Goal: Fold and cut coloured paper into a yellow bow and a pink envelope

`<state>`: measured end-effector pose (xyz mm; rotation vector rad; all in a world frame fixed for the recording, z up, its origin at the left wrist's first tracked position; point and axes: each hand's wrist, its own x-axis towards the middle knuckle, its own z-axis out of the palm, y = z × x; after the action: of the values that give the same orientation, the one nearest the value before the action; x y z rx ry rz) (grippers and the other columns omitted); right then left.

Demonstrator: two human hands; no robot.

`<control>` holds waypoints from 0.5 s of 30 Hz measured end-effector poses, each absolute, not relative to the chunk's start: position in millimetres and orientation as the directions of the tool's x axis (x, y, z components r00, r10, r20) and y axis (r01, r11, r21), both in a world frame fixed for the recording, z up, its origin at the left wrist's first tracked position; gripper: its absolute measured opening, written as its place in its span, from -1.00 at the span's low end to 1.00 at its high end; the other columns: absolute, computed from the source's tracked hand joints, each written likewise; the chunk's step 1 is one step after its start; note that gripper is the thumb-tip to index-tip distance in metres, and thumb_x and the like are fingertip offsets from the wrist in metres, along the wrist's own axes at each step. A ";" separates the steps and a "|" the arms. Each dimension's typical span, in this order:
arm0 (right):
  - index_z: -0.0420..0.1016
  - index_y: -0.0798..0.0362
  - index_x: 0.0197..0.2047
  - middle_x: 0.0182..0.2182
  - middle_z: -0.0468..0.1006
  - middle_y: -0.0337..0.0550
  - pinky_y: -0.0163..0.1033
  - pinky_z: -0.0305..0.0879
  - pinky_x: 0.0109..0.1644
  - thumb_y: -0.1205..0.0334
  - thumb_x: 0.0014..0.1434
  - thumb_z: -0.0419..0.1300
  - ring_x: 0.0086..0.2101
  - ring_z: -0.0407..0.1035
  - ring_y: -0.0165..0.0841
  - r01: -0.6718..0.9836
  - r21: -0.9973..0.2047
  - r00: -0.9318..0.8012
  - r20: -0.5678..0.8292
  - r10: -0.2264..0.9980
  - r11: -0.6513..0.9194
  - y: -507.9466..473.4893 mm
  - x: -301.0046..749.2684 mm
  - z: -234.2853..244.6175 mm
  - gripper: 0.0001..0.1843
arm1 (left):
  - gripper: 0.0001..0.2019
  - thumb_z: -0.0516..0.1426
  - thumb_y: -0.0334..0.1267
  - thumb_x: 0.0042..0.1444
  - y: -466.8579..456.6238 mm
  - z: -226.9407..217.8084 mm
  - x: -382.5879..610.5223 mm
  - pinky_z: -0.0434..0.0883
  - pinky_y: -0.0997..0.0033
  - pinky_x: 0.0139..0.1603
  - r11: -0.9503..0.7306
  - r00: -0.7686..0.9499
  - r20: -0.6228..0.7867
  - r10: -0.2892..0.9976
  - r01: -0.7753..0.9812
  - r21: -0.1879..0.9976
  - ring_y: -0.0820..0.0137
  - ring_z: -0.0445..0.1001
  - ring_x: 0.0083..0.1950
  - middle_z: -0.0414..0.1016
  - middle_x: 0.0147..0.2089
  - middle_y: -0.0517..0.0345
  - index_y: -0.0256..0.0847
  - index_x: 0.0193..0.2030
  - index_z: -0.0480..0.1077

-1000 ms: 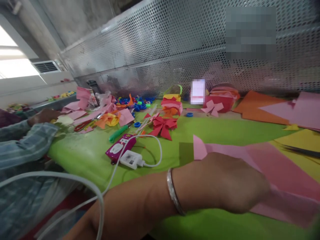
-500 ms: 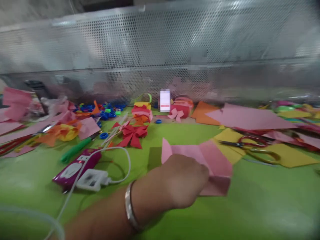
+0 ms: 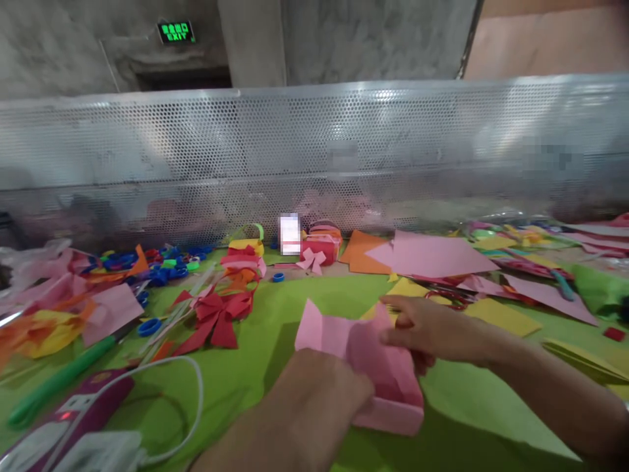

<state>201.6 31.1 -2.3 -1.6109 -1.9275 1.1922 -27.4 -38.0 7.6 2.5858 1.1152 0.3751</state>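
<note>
While hands handle pink paper, yellow sheet — partly hidden — lies beyond.

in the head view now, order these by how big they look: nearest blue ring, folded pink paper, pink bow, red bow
1. Folded pink paper
2. Red bow
3. Pink bow and blue ring: unranked, they look close and the ring is nearer
</note>
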 end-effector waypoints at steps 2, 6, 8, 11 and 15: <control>0.00 0.22 0.25 -0.72 0.32 -0.42 -0.34 0.07 -0.66 0.21 -0.09 0.20 -0.69 0.29 -0.35 0.571 -0.821 -0.278 -0.219 0.935 -0.022 28.9 197.5 -2.9 -0.15 | -0.83 0.05 -0.40 0.06 -29.0 8.9 -20.6 0.28 0.40 -0.29 -0.679 0.691 0.067 0.720 0.681 0.274 0.38 0.37 -0.32 0.49 -0.34 0.18 -0.11 -0.29 0.44; -0.07 0.28 0.28 -0.73 0.22 -0.45 -0.33 0.02 -0.60 0.36 -0.08 0.10 -0.66 0.21 -0.38 0.687 -0.716 -0.111 0.063 0.992 0.122 36.5 194.3 -1.5 -0.16 | -0.65 0.17 -0.24 0.02 -8.5 21.1 -7.7 0.16 0.04 0.15 -0.687 0.654 0.223 0.723 0.716 0.123 0.15 0.32 0.08 0.45 0.01 0.05 -0.08 0.00 0.37; -0.14 0.35 0.29 -0.74 0.22 -0.43 -0.29 0.01 -0.56 0.36 -0.04 0.06 -0.64 0.21 -0.35 0.765 -0.615 -0.075 0.210 0.975 0.192 40.8 194.6 0.9 -0.16 | -0.44 0.18 -0.05 -0.01 -2.5 26.1 -7.6 -0.11 -0.07 0.29 -0.574 0.440 0.480 0.759 0.800 0.174 0.04 0.02 0.31 0.20 0.26 0.01 -0.06 0.16 0.23; -0.24 0.41 0.30 -0.76 0.20 -0.44 -0.26 0.00 -0.52 0.34 -0.01 0.03 -0.63 0.20 -0.31 0.800 -0.554 -0.054 0.313 0.948 0.229 42.8 193.4 4.7 -0.14 | -0.29 0.08 0.07 0.04 -0.4 22.1 -15.6 -0.14 -0.05 0.31 -0.268 -0.067 0.538 0.841 0.811 0.520 0.04 -0.20 0.38 -0.04 0.36 -0.11 -0.19 0.29 0.01; -0.25 0.40 0.31 -0.77 0.17 -0.46 -0.25 0.02 -0.50 0.27 0.01 0.03 -0.64 0.18 -0.31 0.781 -0.570 -0.029 0.373 0.927 0.254 41.5 191.1 4.9 -0.13 | -0.24 0.15 0.11 -0.05 -1.3 3.8 -24.6 0.05 -0.05 0.24 0.033 -0.277 0.080 0.957 0.382 0.924 -0.05 -0.01 0.33 0.04 0.32 -0.29 -0.31 0.21 0.12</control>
<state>191.1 41.5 4.9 -1.5581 -1.8377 0.2691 -24.6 -1.3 3.8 1.3635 1.7159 1.2320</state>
